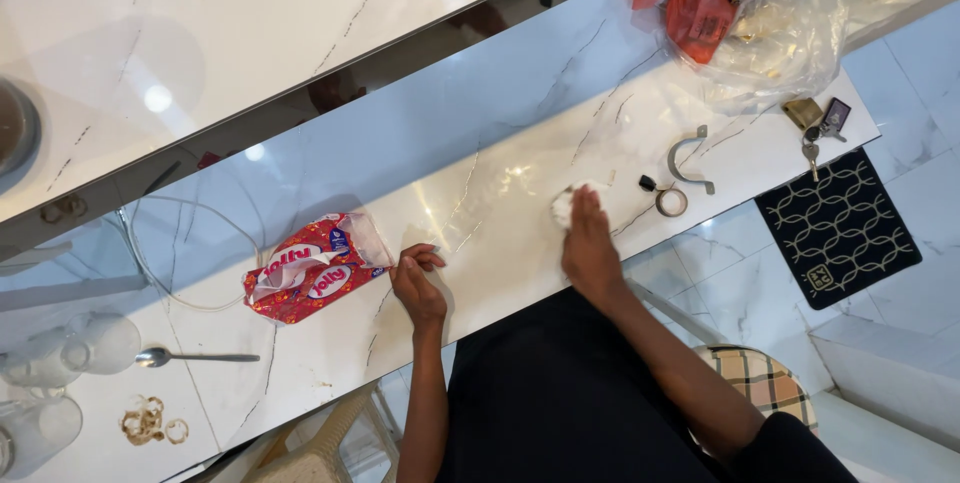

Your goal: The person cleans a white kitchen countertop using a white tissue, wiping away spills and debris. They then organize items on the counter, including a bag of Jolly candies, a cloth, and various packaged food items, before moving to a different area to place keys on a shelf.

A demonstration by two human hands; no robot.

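My right hand (pixel 588 241) lies flat on the white marble counter (pixel 480 193), pressing a crumpled white tissue (pixel 565 205) under its fingertips. My left hand (pixel 415 281) rests on the counter with its fingers curled, touching the open clear end of a red and white tissue pack (pixel 312 268) that lies on its side to the left.
A metal spoon (pixel 190 356), clear glasses (pixel 70 353) and gold rings (pixel 150 421) lie at the left. A metal bracket (pixel 688 161), a ring (pixel 671 202), keys (pixel 820 128) and plastic bags (pixel 760 23) sit at the right. A dark mat (pixel 838 228) covers the floor.
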